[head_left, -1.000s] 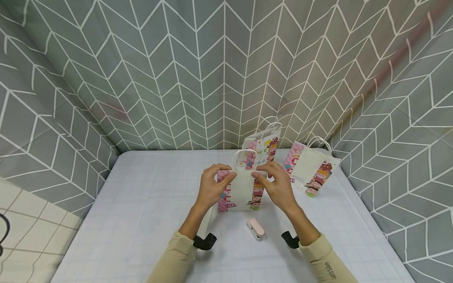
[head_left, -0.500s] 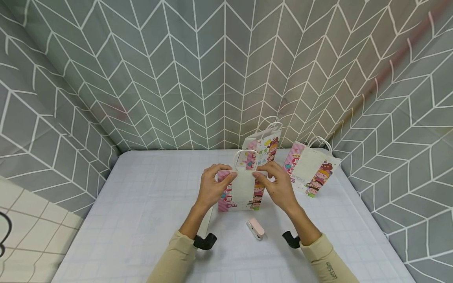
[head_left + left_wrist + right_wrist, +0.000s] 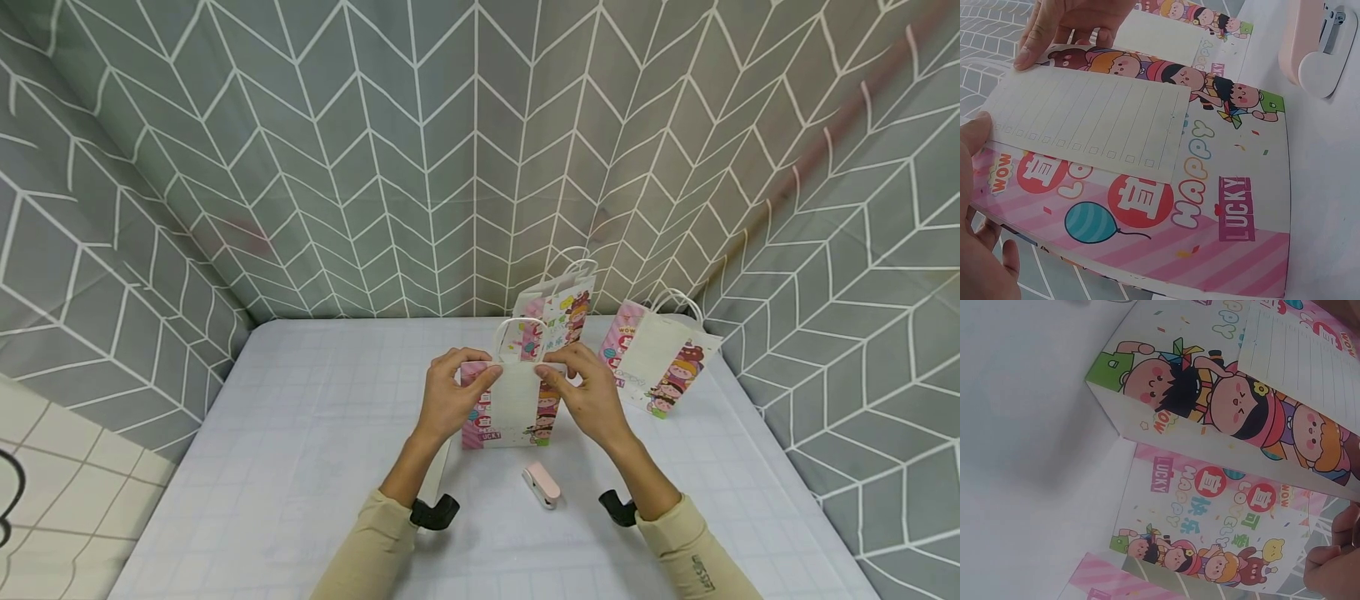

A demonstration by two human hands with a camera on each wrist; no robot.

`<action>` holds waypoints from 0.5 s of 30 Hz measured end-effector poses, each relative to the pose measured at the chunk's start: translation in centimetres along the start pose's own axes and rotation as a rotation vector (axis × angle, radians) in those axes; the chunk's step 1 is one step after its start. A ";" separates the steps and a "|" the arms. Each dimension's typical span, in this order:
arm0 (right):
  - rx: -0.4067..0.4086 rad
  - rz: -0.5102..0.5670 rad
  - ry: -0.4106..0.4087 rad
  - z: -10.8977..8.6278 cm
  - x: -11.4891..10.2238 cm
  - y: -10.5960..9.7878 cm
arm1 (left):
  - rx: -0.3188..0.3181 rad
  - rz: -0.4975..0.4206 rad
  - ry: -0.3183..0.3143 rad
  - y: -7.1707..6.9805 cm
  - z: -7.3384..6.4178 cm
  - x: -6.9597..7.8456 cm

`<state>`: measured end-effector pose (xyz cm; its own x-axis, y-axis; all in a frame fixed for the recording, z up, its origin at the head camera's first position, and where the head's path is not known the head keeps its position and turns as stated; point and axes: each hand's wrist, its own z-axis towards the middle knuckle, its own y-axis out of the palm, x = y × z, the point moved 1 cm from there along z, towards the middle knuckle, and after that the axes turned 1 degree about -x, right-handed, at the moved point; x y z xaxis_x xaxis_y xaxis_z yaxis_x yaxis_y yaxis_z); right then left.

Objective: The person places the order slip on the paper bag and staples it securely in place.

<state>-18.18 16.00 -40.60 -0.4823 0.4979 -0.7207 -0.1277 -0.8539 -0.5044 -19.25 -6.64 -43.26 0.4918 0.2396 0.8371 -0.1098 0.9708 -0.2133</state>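
Note:
A pink-and-white cartoon paper gift bag [image 3: 474,427] stands upright on the table, its white handle [image 3: 520,320] raised. A lined sheet of paper [image 3: 514,408] with small checkboxes lies against the bag's front, level with its top edge. My left hand [image 3: 450,390] pinches the top left of the bag and sheet, thumb in front and fingers behind. At the top right, my right hand [image 3: 591,393] pinches them likewise. In front of the bag lies a pink-and-white stapler [image 3: 542,486], which the left wrist view also shows at its upper right.
Another gift bag [image 3: 573,312] stands behind the held one. Further right, a third bag [image 3: 643,358] carries a similar pale sheet on its front. A white strip [image 3: 435,477] is partly hidden by my left forearm. Patterned curtains [image 3: 472,167] surround the white-covered table [image 3: 315,417].

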 end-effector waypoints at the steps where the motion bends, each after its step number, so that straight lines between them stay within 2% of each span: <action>1: 0.000 0.003 -0.002 0.0 0.0 0.0 | 0.001 0.007 0.001 0.0 0.0 0.0; 15: -0.016 -0.009 0.017 -0.1 0.0 -0.1 | -0.003 0.052 -0.007 0.0 -0.1 0.2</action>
<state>-18.04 16.14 -40.57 -0.4664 0.5084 -0.7239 -0.1180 -0.8468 -0.5186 -19.07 -6.61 -43.18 0.4790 0.2900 0.8285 -0.1328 0.9569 -0.2581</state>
